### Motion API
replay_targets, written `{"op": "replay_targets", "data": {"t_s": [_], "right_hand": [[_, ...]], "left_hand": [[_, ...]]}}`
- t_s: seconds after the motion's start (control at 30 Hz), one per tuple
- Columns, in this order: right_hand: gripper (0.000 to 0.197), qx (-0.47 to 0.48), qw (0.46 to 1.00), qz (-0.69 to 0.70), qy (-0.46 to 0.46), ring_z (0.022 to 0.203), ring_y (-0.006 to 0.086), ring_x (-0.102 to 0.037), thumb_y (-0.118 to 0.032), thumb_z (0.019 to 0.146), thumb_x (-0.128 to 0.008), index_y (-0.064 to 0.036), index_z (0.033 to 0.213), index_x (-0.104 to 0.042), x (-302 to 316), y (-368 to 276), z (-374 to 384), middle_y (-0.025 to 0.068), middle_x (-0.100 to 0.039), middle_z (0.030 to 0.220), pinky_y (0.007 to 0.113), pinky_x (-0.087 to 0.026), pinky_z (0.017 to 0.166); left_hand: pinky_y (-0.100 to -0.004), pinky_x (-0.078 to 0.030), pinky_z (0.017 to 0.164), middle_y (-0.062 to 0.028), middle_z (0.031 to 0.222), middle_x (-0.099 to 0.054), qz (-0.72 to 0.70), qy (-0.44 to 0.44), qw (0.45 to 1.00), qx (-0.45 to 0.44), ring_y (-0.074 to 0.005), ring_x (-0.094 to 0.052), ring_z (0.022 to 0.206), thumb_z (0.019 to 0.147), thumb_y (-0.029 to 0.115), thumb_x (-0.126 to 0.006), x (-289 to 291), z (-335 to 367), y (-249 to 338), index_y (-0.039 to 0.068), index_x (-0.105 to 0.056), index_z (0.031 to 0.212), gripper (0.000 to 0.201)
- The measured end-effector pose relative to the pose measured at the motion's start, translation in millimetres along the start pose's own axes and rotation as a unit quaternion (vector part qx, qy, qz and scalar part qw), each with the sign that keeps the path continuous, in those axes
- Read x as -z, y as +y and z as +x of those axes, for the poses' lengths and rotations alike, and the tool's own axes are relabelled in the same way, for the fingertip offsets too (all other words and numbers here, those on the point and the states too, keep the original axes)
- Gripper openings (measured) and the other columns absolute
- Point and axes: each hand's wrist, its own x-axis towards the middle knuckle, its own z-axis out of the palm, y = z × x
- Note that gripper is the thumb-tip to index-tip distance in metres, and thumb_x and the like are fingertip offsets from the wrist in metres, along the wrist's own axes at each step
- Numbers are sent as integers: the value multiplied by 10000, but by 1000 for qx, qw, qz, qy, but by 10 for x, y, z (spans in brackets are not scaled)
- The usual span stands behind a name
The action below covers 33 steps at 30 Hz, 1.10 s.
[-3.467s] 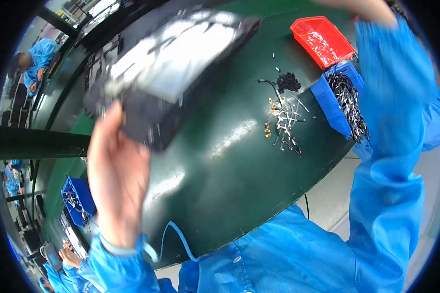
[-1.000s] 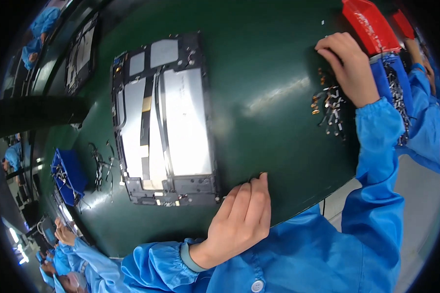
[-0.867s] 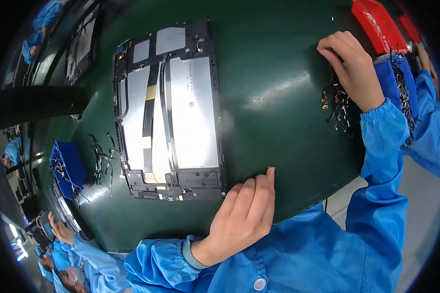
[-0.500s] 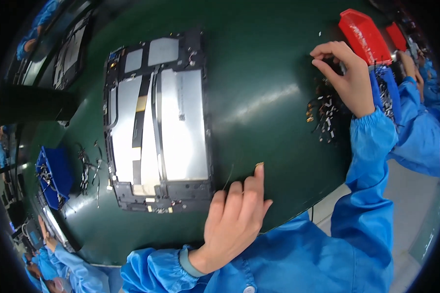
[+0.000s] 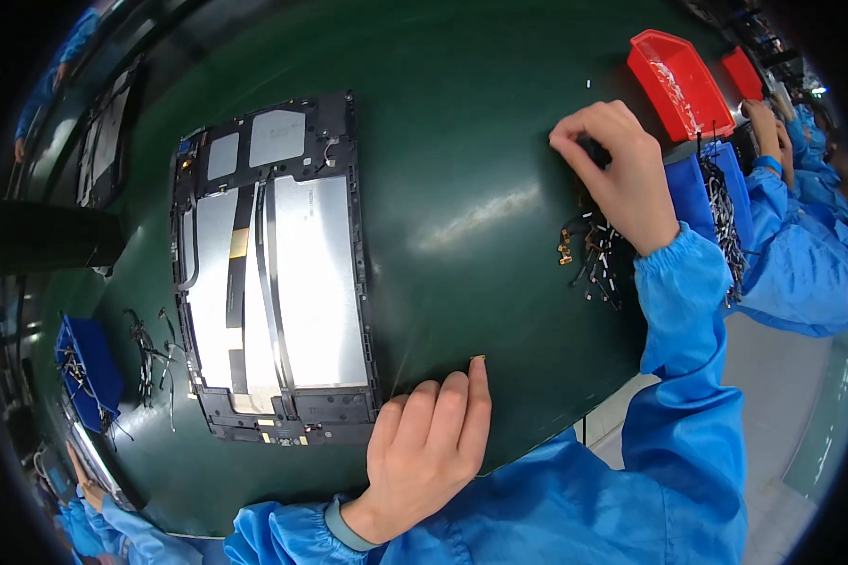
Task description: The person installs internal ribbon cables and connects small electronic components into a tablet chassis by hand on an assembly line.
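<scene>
Filling most of the field, the dark green worktop (image 5: 443, 104) carries an opened tablet chassis (image 5: 297, 273) at 9 o'clock. The chassis is probably stiff and moderately heavy; its smooth silver plates (image 5: 320, 301) may slip under the fingers and its ribbon cables (image 5: 269, 273) tear, so the black rims (image 5: 358, 235) at its 9 and 3 o'clock offer the best hold. At 6 o'clock, the left hand (image 5: 429, 428) lies just beside the chassis's 5 o'clock corner, fingers nearly straight, palm hidden. At 2 o'clock, the right hand (image 5: 622, 174) is curled, thumb and index tips nearly meeting; whether it holds anything cannot be told. Beyond it stand a blue bin (image 5: 688, 193) of cables and a red bin (image 5: 697, 80). Loose cables (image 5: 598, 264), presumably light and limp, lie at 3 o'clock. Near 5 o'clock, a tiny gold-coloured piece (image 5: 479, 357) meets the left index fingertip, gripped or merely touched being unclear; likely delicate, it is best taken by its edges.
</scene>
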Motion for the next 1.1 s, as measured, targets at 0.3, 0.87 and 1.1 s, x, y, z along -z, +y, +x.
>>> {"op": "replay_targets", "data": {"t_s": [0.3, 0.87, 1.1], "right_hand": [[123, 72, 996, 28, -45, 829, 265, -586, 29, 742, -718, -11, 852, -679, 233, -688, -470, 111, -619, 851, 340, -493, 723], [139, -48, 998, -43, -2, 1029, 278, -552, -93, 746, -787, -54, 868, -732, 100, -566, -386, 68, -660, 1005, 369, -498, 866], [152, -8, 1000, -17, -7, 1023, 290, -540, -42, 708, -779, -44, 851, -725, -2, -550, -398, 50, -654, 997, 376, -482, 868]], "left_hand": [[-242, -442, 659, -19, 931, -563, 1, 0, 1000, -1, -141, -547, 817, 791, 105, -595, -12, -15, -3, 79, -701, 1048, 279], [-241, -453, 637, -17, 913, -585, 4, 14, 1000, -6, -148, -566, 812, 800, 117, -604, -34, -44, 6, 98, -688, 997, 215], [-244, -498, 674, -64, 946, -613, -40, 24, 999, -16, -165, -587, 825, 788, 77, -596, -57, -57, -19, 40, -689, 999, 234]]}}
